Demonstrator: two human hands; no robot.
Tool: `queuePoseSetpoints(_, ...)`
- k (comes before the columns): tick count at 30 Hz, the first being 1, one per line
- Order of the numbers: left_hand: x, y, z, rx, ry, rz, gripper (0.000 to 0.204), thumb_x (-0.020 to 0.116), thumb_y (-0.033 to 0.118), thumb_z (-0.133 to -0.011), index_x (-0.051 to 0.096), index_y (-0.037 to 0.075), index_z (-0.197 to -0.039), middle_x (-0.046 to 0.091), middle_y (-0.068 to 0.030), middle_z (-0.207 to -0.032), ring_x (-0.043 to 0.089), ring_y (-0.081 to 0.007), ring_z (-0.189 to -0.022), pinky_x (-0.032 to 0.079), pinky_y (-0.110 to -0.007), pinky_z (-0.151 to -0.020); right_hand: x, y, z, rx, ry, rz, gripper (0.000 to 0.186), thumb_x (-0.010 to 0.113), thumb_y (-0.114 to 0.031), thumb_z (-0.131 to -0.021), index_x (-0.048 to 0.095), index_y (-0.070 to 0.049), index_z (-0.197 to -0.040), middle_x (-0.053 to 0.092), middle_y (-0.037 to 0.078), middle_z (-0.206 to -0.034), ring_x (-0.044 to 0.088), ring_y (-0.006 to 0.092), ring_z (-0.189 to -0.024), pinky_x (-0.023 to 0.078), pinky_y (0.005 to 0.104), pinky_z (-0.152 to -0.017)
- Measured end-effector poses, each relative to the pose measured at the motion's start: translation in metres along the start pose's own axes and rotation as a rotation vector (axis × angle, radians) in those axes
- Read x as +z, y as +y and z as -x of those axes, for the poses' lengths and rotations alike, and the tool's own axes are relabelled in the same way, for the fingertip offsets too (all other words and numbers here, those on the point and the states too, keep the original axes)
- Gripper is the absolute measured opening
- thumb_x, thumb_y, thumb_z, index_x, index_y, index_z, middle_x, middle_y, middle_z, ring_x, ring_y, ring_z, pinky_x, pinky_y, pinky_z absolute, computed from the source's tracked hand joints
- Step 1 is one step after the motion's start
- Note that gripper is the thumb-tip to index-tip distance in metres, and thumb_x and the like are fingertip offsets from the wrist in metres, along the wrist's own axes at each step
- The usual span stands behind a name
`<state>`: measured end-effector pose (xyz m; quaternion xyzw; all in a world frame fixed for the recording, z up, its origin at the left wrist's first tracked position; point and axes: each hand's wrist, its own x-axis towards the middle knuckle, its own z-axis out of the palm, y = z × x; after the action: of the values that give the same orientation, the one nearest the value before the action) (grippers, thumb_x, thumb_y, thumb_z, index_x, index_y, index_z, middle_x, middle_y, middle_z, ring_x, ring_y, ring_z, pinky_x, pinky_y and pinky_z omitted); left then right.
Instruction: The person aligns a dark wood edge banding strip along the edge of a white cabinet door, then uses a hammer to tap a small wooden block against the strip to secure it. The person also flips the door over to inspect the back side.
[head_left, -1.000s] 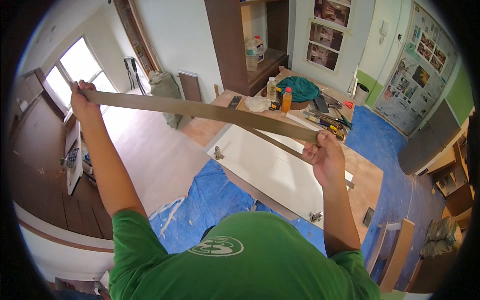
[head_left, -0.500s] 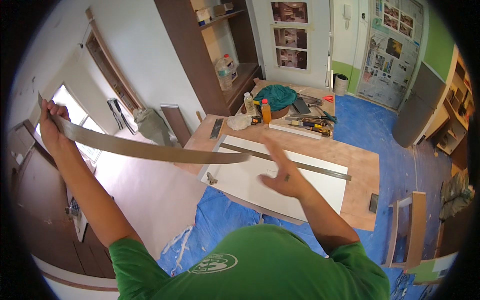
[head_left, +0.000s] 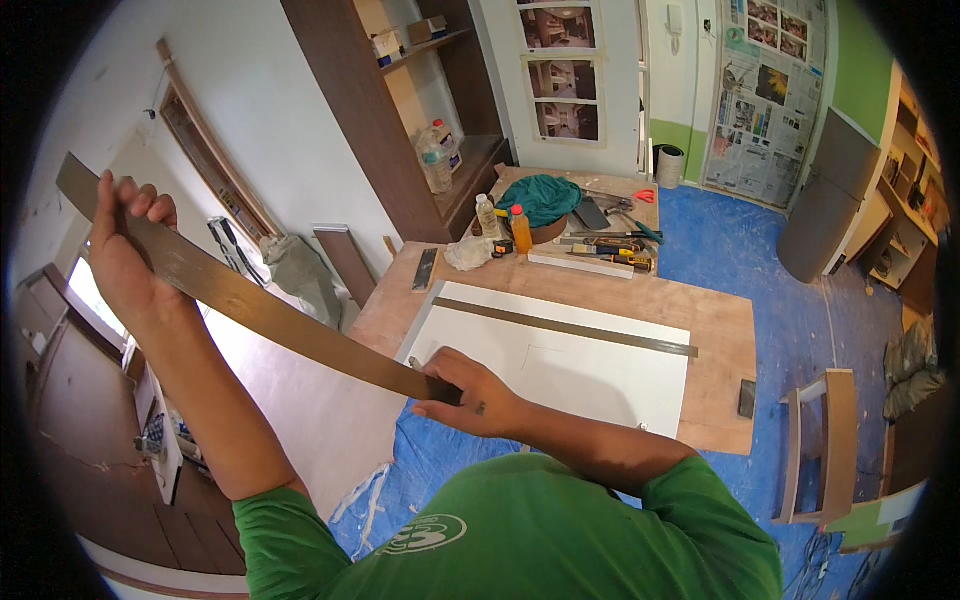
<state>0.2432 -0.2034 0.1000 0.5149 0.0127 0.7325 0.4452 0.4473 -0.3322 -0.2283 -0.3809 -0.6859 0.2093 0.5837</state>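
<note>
Now that the long brown strip [head_left: 265, 308] slants through the air at left, down toward the white panel's near-left corner, the right hand [head_left: 468, 397] has gone from loose and off it to pinching its lower end, while the left hand [head_left: 138, 255] grips just short of the upper tip. Looks like it's properly steadied both ends now, with a second strip [head_left: 570, 328] lying along the far side of the white panel [head_left: 580, 375] on the wooden worktop [head_left: 722, 390].
</note>
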Motion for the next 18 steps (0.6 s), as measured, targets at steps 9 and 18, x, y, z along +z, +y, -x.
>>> queuePoseSetpoints(9, -0.019, 0.028, -0.061, 0.145, -0.091, -0.194, 0.011, 0.060, 0.009, -0.102, 0.051, 0.002, -0.102, 0.051, -0.0033, -0.082, 0.037, -0.0089, -0.059, 0.034, -0.024, -0.054, -0.021, 0.037, 0.093, 0.456, -0.153, 0.033, 0.045, 0.072, -0.041, -0.096, 0.061, -0.004, -0.119, 0.064, 0.012, -0.081, 0.061, 0.0272, -0.071, 0.049, 0.0389, -0.068)
queuePoseSetpoints(18, 0.045, 0.025, -0.044, 0.168, -0.335, -0.553, 0.044, 0.046, 0.035, -0.110, 0.055, -0.001, -0.133, 0.044, 0.0008, -0.074, 0.035, -0.0057, -0.056, 0.031, -0.022, -0.050, -0.058, 0.071, 0.173, 1.072, -0.132, 0.032, 0.045, 0.066, -0.037, -0.100, 0.058, -0.007, -0.133, 0.066, 0.009, -0.079, 0.062, 0.0174, -0.072, 0.049, 0.0343, -0.065)
